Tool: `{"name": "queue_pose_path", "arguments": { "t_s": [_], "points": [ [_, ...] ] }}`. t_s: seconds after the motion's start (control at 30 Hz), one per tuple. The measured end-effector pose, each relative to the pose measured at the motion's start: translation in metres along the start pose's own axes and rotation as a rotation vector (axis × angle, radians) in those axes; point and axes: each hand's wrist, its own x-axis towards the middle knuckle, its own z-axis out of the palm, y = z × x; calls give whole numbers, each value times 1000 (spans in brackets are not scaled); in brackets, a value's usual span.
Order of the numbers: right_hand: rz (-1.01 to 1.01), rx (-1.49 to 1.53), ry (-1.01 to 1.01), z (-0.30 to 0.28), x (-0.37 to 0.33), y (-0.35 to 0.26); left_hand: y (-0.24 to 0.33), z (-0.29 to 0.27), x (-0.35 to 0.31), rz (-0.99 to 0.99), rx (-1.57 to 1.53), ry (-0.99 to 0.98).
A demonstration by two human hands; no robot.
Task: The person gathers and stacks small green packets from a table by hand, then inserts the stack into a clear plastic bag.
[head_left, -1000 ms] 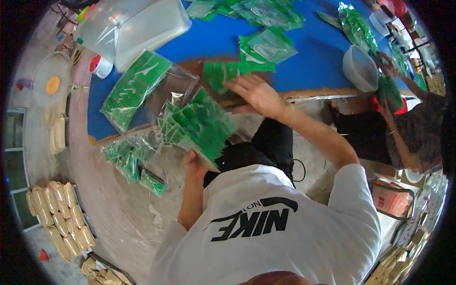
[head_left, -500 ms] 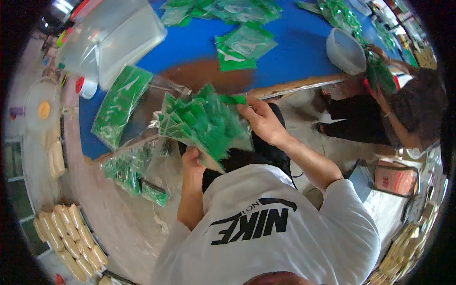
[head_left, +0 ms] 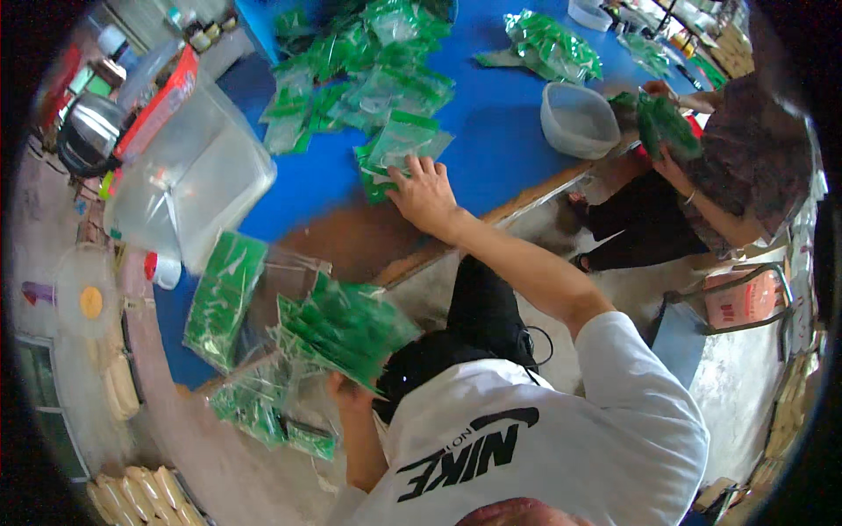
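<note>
I am judging the clear green-printed packets [head_left: 399, 145] near the table's [head_left: 500, 131] front edge to be light, limp and slippery, best pinched at a corner, as my right hand [head_left: 427, 195] is pressing open-fingered on them and my left hand [head_left: 344, 386] is gripping a fanned bundle [head_left: 342, 326] below the edge.

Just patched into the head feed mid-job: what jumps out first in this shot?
The green-and-clear packets: the left hand holds up a fanned bundle of packets at lower left, while the right hand presses on a small packet stack on the blue table. More lie heaped at the table's far end. A clear plastic bin sits at left, and a co-worker at right handles their own packets.
</note>
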Motion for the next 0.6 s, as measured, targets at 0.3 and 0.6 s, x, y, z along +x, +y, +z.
{"name": "queue_pose_path", "arguments": {
  "t_s": [0.3, 0.6],
  "points": [
    [-125, 27, 77, 0, 28, 37, -1, 16, 14, 11, -34, 97],
    [-587, 296, -68, -31, -74, -7, 2, -24, 18, -39, -40, -188]
  ]
}}
